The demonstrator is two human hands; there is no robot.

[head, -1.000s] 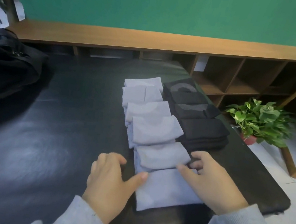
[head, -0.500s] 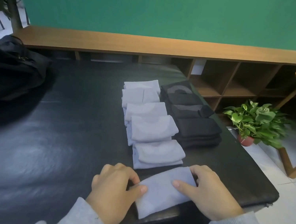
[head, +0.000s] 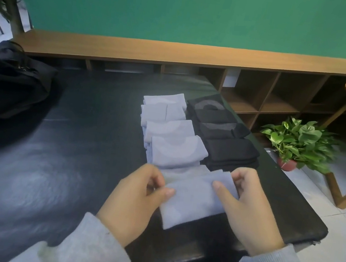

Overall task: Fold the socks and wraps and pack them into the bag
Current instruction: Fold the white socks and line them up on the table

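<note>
Head view looks down on a dark bench [head: 51, 157] where two hands hold one light grey folded piece [head: 193, 199] just above the near edge. On its left end the left hand [head: 134, 201] pinches the piece, thumb on top and fingers curled under. At the right end, the right hand [head: 252, 212] grips it in the same way, with the thumb lying on the cloth and the fingers bent around the far corner. The piece is tilted, its left near corner lower than the right one.

Behind it lie two rows of folded pieces, touching each other side by side. The light grey row [head: 167, 130] shows four pieces that I can count clearly, overlapping like tiles; a fifth one seems partly hidden by the held piece, but I cannot tell for sure. The black row [head: 223, 136] on its right shows about four pieces, the nearest ones stacked; the exact number is hard to see because of the dark colour.

One black bag [head: 10, 84] sits at the far left of the bench, well apart from the rows. On the floor at the right stands one green plant in a red pot [head: 300, 143], beside a wooden shelf unit [head: 274, 94].
</note>
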